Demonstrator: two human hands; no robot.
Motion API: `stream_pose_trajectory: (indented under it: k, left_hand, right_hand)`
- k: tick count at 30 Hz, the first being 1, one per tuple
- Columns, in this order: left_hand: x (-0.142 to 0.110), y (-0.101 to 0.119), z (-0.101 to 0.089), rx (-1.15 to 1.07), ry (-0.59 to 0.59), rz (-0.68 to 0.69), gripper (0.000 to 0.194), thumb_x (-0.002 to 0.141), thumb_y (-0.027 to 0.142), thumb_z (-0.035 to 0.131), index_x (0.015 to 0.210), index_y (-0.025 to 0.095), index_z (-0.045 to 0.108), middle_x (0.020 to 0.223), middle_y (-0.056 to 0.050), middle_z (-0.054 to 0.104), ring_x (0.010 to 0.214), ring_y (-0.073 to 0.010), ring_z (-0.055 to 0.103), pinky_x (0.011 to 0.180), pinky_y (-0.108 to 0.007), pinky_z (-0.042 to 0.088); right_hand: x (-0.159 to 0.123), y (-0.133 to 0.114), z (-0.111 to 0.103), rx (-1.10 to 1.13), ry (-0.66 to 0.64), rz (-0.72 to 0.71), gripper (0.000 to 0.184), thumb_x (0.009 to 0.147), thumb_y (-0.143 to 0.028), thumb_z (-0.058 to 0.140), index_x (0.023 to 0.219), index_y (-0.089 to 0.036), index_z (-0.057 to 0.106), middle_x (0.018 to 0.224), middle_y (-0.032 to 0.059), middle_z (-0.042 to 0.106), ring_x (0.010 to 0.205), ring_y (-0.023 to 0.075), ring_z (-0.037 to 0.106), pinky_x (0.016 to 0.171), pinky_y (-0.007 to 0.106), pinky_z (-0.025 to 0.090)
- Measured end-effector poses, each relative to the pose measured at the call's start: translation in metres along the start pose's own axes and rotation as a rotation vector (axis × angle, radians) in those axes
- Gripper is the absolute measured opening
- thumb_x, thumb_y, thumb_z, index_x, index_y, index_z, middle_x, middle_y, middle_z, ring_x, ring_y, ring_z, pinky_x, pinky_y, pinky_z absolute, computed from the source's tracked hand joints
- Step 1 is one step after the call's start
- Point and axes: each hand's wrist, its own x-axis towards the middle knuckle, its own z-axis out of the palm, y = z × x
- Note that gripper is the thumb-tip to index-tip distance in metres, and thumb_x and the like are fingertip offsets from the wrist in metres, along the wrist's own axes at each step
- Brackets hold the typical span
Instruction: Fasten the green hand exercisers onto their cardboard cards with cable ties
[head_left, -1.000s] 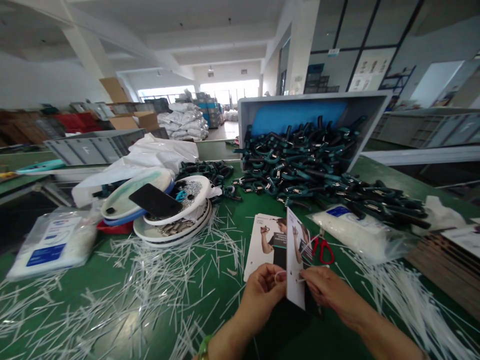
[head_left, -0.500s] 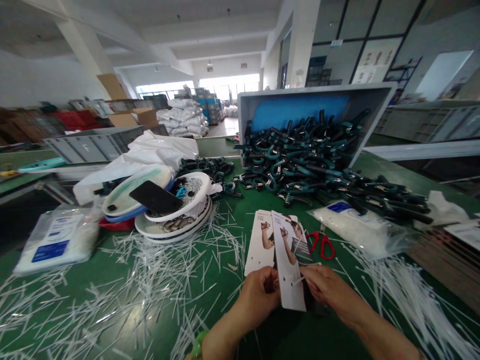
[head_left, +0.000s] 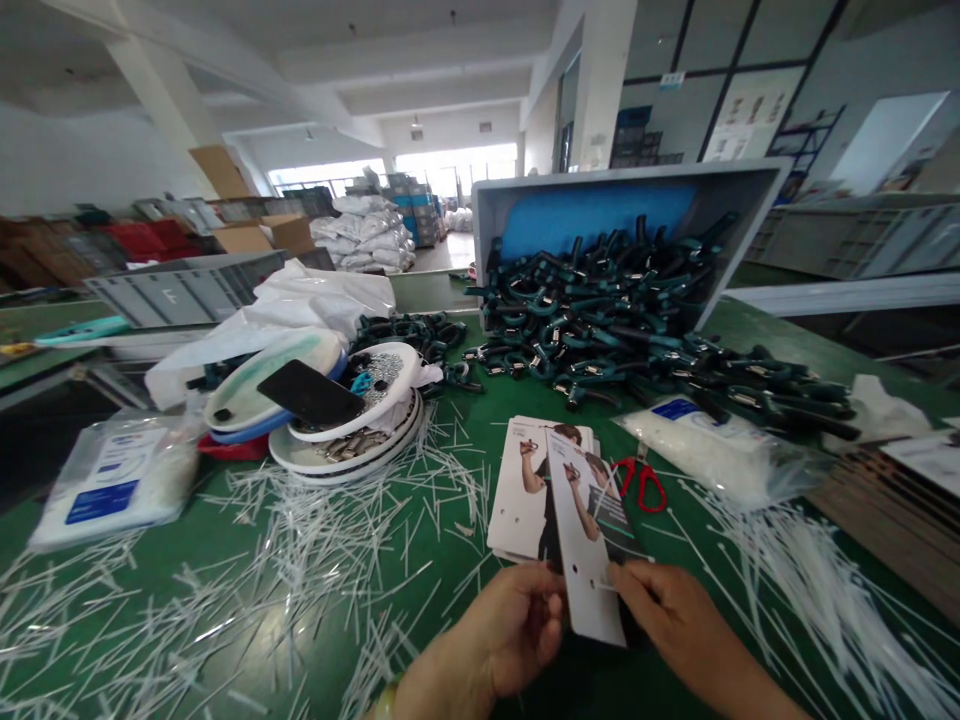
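1. Both hands have sunk slightly toward the near bench edge, taking the card with them.
2. Far left: a clear bag of white cable ties (head_left: 116,490) lies on the green bench (head_left: 457,600). Loose white ties (head_left: 300,560) are strewn across the bench in front of it.
3. Left of centre: white round trays (head_left: 345,450) form stacks, with a black phone (head_left: 310,393) lying across them. A white plastic sack (head_left: 315,305) is heaped behind.
4. Centre, near edge: left hand (head_left: 510,625) has its fingers (head_left: 551,610) closed on the left edge of a printed card (head_left: 589,530), which stands tilted, held up off the bench. Right hand (head_left: 675,620) pinches the same card low on its right side, fingers (head_left: 622,580) nearly closed. A thin white strip shows at the card's lower hole; too small to read clearly.
5. Just beyond the hands: a stack of matching cards (head_left: 521,490) lies flat on the bench, partly behind the held card.
6. Right of that: red-handled scissors (head_left: 639,482) lie beside a second bag of ties (head_left: 712,450).
7. Far side: a tipped grey bin (head_left: 592,220) spills dark teal spring clamps (head_left: 600,320) across the bench.
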Motion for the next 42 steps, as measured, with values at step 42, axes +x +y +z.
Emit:
stream_pose_trajectory:
  k: [42]
  left_hand:
    - [-0.013, 0.028, 0.019, 0.466, -0.349, 0.758, 0.027, 0.072, 0.038, 0.063, 0.087, 0.016, 0.057, 0.081, -0.003, 0.063, 0.052, -0.0073, 0.057, 0.05, -0.019, 0.044]
  right_hand:
    - [-0.007, 0.009, -0.028, -0.472, 0.686, -0.608, 0.031, 0.088, -0.035, 0.043, 0.111, -0.02, 0.058, 0.094, 0.0081, 0.062, 0.087, 0.0213, 0.059, 0.074, 0.033, 0.048]
